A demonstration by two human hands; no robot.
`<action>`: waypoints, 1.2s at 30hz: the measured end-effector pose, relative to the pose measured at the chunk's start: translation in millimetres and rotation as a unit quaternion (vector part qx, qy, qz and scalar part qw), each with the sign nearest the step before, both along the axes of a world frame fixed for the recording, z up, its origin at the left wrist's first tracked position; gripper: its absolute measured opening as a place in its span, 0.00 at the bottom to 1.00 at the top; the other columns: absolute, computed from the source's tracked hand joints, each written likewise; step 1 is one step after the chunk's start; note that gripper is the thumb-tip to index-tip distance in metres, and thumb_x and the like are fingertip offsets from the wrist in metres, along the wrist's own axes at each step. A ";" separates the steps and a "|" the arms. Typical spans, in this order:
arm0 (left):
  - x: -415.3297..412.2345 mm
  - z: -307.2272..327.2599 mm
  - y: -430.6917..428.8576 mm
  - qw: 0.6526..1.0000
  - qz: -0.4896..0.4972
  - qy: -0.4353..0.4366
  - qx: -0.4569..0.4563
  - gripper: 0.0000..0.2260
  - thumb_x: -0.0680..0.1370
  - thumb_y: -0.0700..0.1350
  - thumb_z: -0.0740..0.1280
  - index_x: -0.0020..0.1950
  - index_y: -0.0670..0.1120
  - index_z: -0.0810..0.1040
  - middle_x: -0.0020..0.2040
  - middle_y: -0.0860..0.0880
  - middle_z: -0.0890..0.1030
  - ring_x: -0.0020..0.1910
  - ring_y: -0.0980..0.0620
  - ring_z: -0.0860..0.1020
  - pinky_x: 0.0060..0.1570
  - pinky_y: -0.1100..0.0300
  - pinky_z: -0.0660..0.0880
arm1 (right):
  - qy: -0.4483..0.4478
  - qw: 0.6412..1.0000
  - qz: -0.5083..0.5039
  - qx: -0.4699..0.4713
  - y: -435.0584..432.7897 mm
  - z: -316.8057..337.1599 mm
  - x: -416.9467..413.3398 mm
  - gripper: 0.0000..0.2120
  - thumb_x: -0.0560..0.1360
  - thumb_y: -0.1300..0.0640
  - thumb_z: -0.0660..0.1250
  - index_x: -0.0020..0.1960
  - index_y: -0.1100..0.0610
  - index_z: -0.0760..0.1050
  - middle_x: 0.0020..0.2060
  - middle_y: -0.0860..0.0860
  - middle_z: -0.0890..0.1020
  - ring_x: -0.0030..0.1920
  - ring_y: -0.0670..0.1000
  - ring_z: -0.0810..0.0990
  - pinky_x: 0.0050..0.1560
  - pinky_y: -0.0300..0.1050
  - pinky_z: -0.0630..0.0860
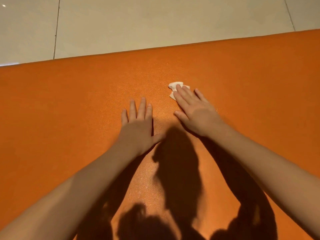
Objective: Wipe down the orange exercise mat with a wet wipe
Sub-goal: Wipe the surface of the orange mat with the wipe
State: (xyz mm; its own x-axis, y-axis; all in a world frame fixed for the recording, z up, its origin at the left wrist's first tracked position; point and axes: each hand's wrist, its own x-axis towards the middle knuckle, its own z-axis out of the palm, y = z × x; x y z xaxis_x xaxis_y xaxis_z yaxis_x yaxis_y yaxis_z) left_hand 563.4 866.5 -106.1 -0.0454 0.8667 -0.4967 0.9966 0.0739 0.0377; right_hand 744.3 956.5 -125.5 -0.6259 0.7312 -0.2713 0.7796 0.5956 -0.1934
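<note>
- Okay, nearest first: dark shadows (178,161) of head and arms across near part of orange mat (69,101), btwn two bare forearms.
- Left forearm (78,184) in from bottom left, right forearm (259,161) in from bottom right, both stretched fwd over mat.
- Next up, left hand (138,125): palm down, flat on mat, fingers straight and a little spread, thumb out toward the shadow. Holding nothing.
- Bit further and to the right, right hand (195,113): palm down too, fingers straight, angled up-left, pressing on wet wipe (174,84). No pinch, no curl, just flat pressure.
- Wipe: white, scrunched, lying on mat approx mid-width, partly under the fingertips, crumpled bits poking out past and beside them.
- Hands near each other, not touching.
- Mat surface w/ fine grainy texture, faint sheen around and below the hands.
- Beyond that, far edge of mat: straight line, slanting up to the right.
- Furthest: pale floor tiles (155,23) w/ thin dark grout lines (56,28), small bright glint (3,5) top left.
</note>
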 end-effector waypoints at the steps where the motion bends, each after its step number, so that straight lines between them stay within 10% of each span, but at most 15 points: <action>1: -0.2 -1.4 -1.3 1.000 -0.004 0.004 0.003 0.47 0.75 0.72 0.54 0.80 0.44 0.39 0.79 0.44 0.34 0.77 0.38 0.35 0.75 0.40 0.42 | -0.007 1.000 -0.010 0.008 6.1 0.0 7.6 0.32 0.81 0.41 0.43 0.80 0.56 0.45 0.79 0.51 0.44 0.79 0.50 0.42 0.74 0.47 0.34; 6: -1.6 -4.0 -4.4 1.000 -0.011 0.017 0.012 0.48 0.72 0.73 0.49 0.80 0.44 0.38 0.79 0.44 0.34 0.78 0.39 0.36 0.75 0.40 0.43 | 0.016 0.988 -0.154 -0.009 -6.2 -2.1 5.3 0.30 0.83 0.45 0.48 0.80 0.56 0.44 0.79 0.52 0.42 0.79 0.50 0.40 0.76 0.48 0.35; 12: 0.7 -3.7 -11.9 0.999 -0.011 0.023 0.020 0.47 0.70 0.72 0.42 0.80 0.44 0.40 0.80 0.44 0.36 0.78 0.39 0.37 0.75 0.41 0.44 | 0.018 0.998 -0.053 -0.003 -35.6 -0.6 21.0 0.38 0.75 0.38 0.35 0.80 0.56 0.50 0.79 0.51 0.47 0.79 0.50 0.45 0.74 0.47 0.35; 17: 6.8 -2.1 -20.7 1.000 -0.007 0.013 0.000 0.49 0.68 0.74 0.35 0.80 0.45 0.39 0.79 0.44 0.35 0.78 0.40 0.35 0.75 0.40 0.42 | 0.002 0.984 -0.178 -0.001 -39.5 0.5 15.2 0.30 0.83 0.45 0.48 0.80 0.57 0.44 0.79 0.53 0.43 0.79 0.51 0.40 0.75 0.49 0.35; 20: 8.2 -1.6 -27.7 1.000 -0.007 0.016 -0.002 0.50 0.64 0.74 0.29 0.80 0.45 0.39 0.79 0.45 0.35 0.78 0.41 0.35 0.75 0.40 0.42 | 0.023 0.995 -0.089 -0.044 -60.7 0.2 8.5 0.31 0.83 0.45 0.49 0.80 0.57 0.45 0.79 0.53 0.43 0.79 0.51 0.40 0.75 0.47 0.35; 36: 13.6 -7.8 -46.6 0.998 -0.025 0.019 0.062 0.40 0.77 0.67 0.47 0.80 0.41 0.52 0.80 0.42 0.49 0.79 0.37 0.48 0.73 0.39 0.53 | 0.018 0.997 -0.080 -0.001 -79.9 -2.8 46.2 0.35 0.78 0.40 0.38 0.80 0.56 0.50 0.78 0.50 0.48 0.78 0.48 0.45 0.75 0.48 0.35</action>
State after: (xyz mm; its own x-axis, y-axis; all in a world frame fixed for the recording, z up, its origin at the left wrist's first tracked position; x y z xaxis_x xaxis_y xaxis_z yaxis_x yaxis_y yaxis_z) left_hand 577.1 820.0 -113.9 -0.0170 0.9233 -0.3837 0.9998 0.0210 0.0064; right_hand 790.5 876.6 -128.3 -0.5112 0.8215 -0.2526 0.8568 0.4640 -0.2247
